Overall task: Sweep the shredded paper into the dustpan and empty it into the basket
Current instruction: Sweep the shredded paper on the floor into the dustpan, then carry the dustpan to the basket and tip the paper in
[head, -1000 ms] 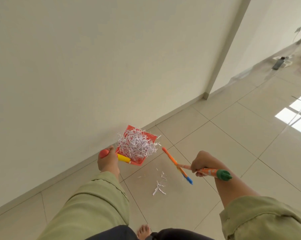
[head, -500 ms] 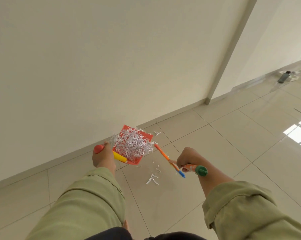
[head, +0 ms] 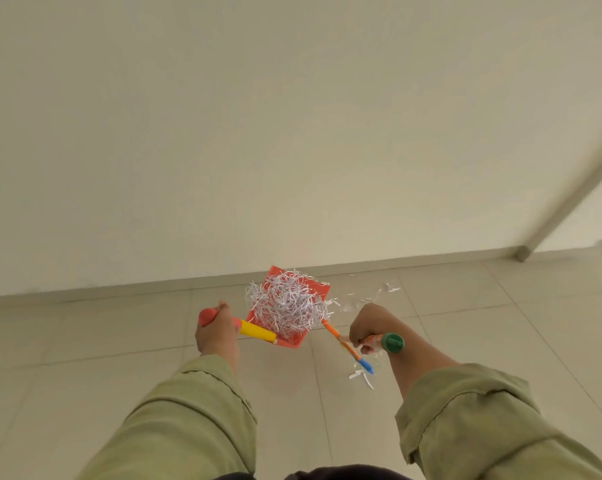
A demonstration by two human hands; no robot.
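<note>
My left hand [head: 216,329] grips the red and yellow handle of an orange dustpan [head: 275,275], held off the floor and heaped with white shredded paper [head: 287,303]. My right hand [head: 368,325] grips the orange handle of a small broom with a green end cap [head: 393,342]. The broom's orange and blue part [head: 348,349] runs below the pan's right side. A few loose shreds [head: 361,374] lie on the tiles under the broom, and several more [head: 368,299] hang blurred to the right of the pan. No basket is in view.
A plain cream wall with a baseboard [head: 119,289] runs across just beyond the dustpan. A wall corner [head: 523,252] stands at the right. Light floor tiles [head: 483,323] spread around my arms in green sleeves.
The view has swung left, so the wall now runs level across the frame. Both hands have kept their grips. Some shreds now trail off the pan's right side.
</note>
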